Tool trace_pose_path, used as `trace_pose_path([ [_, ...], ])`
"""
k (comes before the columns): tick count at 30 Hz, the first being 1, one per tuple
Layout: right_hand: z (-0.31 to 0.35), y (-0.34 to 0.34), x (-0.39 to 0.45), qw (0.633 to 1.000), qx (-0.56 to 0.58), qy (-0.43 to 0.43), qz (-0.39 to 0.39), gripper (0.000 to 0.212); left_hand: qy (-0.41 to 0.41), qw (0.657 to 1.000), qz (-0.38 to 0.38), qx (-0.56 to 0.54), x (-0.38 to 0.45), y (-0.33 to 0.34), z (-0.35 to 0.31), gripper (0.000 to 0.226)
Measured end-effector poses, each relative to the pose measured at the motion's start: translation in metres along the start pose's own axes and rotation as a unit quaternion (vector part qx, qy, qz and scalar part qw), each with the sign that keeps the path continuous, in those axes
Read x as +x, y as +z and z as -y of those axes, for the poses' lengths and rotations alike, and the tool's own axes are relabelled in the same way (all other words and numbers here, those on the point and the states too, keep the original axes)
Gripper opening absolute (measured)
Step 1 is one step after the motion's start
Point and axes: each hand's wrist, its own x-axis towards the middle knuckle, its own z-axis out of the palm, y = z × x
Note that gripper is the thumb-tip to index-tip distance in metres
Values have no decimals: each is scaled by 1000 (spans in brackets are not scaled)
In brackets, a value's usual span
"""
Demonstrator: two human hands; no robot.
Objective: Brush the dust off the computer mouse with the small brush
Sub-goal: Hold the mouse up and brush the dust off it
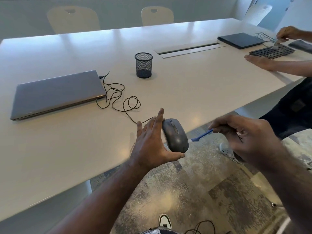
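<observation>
My left hand (148,142) holds a dark grey wired computer mouse (175,135) by its sides, thumb under its rear and fingers along its left edge, lifted over the table's near edge. The mouse's top with the scroll wheel faces up. Its thin black cable (118,100) loops across the table to a shut grey laptop (55,93). My right hand (243,134) grips the handle of a small blue brush (201,135). The brush's white bristle tip touches the mouse's right side.
A black mesh pen cup (143,65) stands mid-table on the white table (67,149). At the far right another person's hands (260,62) work over a black keyboard (272,51), next to a dark shut laptop (240,40). Chairs stand behind the table. Patterned carpet lies below.
</observation>
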Motion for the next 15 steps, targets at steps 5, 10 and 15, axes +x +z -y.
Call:
trace_pose_path([
  [5, 5, 3, -1, 1000, 0, -13, -7, 14, -2, 1000, -8, -11, 1, 1, -4, 144],
  [10, -1, 2, 0, 1000, -5, 6, -11, 18, -6, 1000, -7, -7, 1, -2, -3, 144],
  [15, 1, 11, 2, 999, 2, 11, -46, 15, -1, 1000, -1, -18, 0, 1, -8, 143],
])
